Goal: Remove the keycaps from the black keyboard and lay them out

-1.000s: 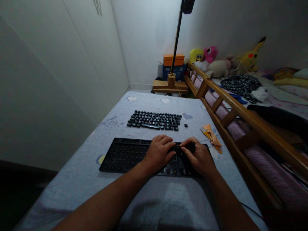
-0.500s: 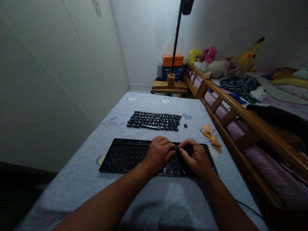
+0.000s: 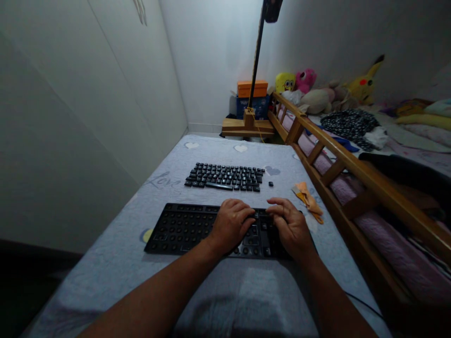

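A black keyboard (image 3: 190,230) lies across the cloth in front of me, its left part showing bare round key posts without caps. On its middle, toward the far edge, rests my left hand (image 3: 232,223), fingers curled together and thumb close to the index finger; whatever lies between the tips is hidden. My right hand (image 3: 289,223) hovers over the number pad at the right end, fingers apart and stretched forward, nothing visible in them. A few caps show on that end beneath it. Beyond the keyboard, removed keycaps (image 3: 227,176) lie in rows, with a single keycap (image 3: 271,184) apart at their right.
An orange cloth-like item (image 3: 308,202) lies right of the keyboard. A wooden bed rail (image 3: 352,166) runs along the right side, with plush toys (image 3: 362,87) behind it. A lamp stand (image 3: 248,119) stands past the far edge. A cable (image 3: 364,303) trails at the lower right.
My right hand has drawn back to the right, away from my left fingertips, and its fingers have opened. My left hand has stayed almost in place.
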`<state>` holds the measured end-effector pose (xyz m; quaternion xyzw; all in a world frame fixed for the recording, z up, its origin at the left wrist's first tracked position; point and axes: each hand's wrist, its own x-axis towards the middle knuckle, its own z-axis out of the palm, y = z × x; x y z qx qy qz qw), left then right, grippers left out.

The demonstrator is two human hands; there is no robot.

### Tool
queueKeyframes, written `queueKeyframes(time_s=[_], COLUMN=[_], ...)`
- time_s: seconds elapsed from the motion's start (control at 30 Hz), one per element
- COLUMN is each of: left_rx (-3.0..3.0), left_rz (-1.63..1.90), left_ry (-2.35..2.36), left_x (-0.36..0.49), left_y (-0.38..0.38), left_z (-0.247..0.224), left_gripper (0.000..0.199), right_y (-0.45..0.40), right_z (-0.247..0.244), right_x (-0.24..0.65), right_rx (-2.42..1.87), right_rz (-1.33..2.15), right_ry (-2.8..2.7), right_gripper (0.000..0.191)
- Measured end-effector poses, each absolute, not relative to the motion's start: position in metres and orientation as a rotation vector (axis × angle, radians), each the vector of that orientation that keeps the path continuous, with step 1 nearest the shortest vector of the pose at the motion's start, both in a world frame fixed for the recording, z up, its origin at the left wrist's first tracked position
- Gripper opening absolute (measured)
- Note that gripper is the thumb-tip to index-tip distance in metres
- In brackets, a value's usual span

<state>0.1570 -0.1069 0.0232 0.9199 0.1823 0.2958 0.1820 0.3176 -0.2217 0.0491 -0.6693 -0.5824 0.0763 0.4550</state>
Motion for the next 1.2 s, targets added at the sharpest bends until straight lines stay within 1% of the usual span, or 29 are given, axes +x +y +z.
queueKeyframes(time_s=[0.13,0.33,0.63,0.83,0.97,1.03,1.2], left_rx=[2.584,2.572,2.568,2.609,2.647,2.661,2.684], left_rz=[0.871,0.903,0.862,0.831,0.724,0.655,0.513], left_ry=[0.502,0.483,0.488,0.686,0.781,0.797,0.798], left_x=[0.157,0.155,0.155,0.155,0.156,0.156,0.155], left_y=[-0.107,-0.108,-0.108,-0.104,-0.102,-0.102,-0.102], left_z=[0.024,0.026,0.027,0.02,0.016,0.016,0.018], left_gripper=[0.016,0.015,0.016,0.033,0.033,0.032,0.03], right_y=[-0.22,-0.215,-0.212,-0.204,-0.18,-0.166,-0.14], right_z=[0.051,0.047,0.05,0.068,0.069,0.062,0.038], right_x=[0.313,0.309,0.313,0.359,0.403,0.421,0.447], right_rx=[-1.699,-1.802,-1.855,-1.921,-2.031,-2.177,-2.291], right_rz=[0.094,0.123,0.143,0.029,-0.016,0.031,0.086], right_ry=[-1.571,-1.712,-1.759,-1.775,-1.74,-1.676,-1.609], right_gripper=[0.028,0.018,0.013,0.011,0.011,0.011,0.009])
